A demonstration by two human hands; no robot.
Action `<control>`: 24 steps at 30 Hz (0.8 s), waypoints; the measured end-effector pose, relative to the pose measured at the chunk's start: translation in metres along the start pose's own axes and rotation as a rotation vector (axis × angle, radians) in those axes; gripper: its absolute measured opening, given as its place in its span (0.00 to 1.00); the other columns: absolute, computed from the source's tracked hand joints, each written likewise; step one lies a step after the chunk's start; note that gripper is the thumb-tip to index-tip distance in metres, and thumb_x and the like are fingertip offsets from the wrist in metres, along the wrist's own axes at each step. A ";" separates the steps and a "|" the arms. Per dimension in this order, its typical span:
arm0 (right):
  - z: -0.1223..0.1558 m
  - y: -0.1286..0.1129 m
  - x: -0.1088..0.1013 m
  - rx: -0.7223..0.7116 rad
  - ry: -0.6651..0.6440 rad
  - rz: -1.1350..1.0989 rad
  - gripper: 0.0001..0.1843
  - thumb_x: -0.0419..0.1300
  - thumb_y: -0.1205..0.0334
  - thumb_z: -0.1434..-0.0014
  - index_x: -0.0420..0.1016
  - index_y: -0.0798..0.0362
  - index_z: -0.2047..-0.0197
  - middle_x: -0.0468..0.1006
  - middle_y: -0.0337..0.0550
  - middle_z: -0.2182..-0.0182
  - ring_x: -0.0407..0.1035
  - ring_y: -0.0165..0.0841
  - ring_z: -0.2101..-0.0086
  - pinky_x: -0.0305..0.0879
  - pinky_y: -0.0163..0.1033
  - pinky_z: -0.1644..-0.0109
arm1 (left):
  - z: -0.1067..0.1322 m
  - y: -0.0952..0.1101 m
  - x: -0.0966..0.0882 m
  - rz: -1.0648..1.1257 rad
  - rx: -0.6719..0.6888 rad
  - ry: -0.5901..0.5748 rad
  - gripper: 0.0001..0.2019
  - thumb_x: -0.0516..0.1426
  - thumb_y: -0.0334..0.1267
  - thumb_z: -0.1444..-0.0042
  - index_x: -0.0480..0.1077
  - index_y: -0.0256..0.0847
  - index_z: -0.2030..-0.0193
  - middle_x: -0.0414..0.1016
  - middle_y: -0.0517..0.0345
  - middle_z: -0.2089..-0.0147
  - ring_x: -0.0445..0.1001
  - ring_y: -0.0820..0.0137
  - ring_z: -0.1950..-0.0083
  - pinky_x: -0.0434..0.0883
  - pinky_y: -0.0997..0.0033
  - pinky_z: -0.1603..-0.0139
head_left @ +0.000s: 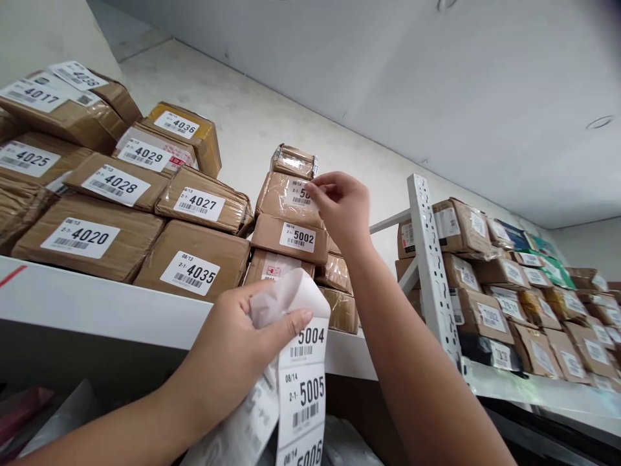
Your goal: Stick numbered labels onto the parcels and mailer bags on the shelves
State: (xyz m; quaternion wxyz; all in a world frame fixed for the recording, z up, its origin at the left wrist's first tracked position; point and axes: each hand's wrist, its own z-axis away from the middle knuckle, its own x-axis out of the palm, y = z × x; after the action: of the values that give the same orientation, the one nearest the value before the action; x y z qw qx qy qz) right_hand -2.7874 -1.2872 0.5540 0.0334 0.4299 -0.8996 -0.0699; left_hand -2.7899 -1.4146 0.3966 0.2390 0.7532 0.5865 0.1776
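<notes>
My left hand [252, 336] is closed around a strip of white number labels [305, 388], thumb on top. The strip hangs down with 5004, 5005 and 5006 printed on it, and part of it folds over the hand. My right hand [342, 204] is raised, thumb and fingertips pinched at the right edge of a white label [299, 192]. This label lies against a taped cardboard box [274, 194], its last digits covered by the fingers. Directly below is a box with label 5002 [297, 237]. A smaller taped box [294, 162] tops the stack.
Boxes with 4000-range labels, such as the 4035 box [191, 262], are stacked at left on a white shelf [121, 307]. A perforated white upright [434, 272] stands right of my arm. Beyond it, another shelf [543, 385] bears several labelled parcels. Plastic-wrapped items lie below.
</notes>
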 end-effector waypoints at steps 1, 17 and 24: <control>-0.014 0.005 0.004 0.012 -0.055 0.098 0.05 0.64 0.69 0.46 0.74 0.52 0.71 0.73 0.36 0.76 0.67 0.28 0.73 0.64 0.38 0.67 | 0.003 0.001 0.001 0.014 -0.017 -0.008 0.13 0.64 0.51 0.50 0.75 0.43 0.68 0.76 0.63 0.76 0.73 0.71 0.75 0.70 0.78 0.76; -0.013 0.014 -0.020 -0.113 -0.088 0.457 0.02 0.63 0.65 0.44 0.76 0.52 0.65 0.80 0.44 0.66 0.72 0.37 0.61 0.67 0.46 0.56 | 0.014 0.010 -0.018 0.233 -0.098 0.066 0.13 0.68 0.49 0.54 0.75 0.42 0.71 0.78 0.63 0.77 0.75 0.74 0.75 0.71 0.82 0.76; 0.056 -0.032 -0.037 0.301 -0.671 -0.445 0.15 0.72 0.52 0.53 0.79 0.52 0.65 0.81 0.40 0.70 0.75 0.30 0.70 0.71 0.34 0.70 | 0.003 0.006 -0.017 0.302 -0.043 0.038 0.14 0.67 0.49 0.53 0.73 0.41 0.71 0.74 0.64 0.80 0.69 0.76 0.81 0.65 0.81 0.82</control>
State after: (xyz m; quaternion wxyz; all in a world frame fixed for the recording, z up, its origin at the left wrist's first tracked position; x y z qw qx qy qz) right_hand -2.7466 -1.2730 0.4933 -0.3401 0.5671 -0.7460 -0.0792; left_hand -2.7876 -1.4325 0.3981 0.2146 0.8241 0.4668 0.2385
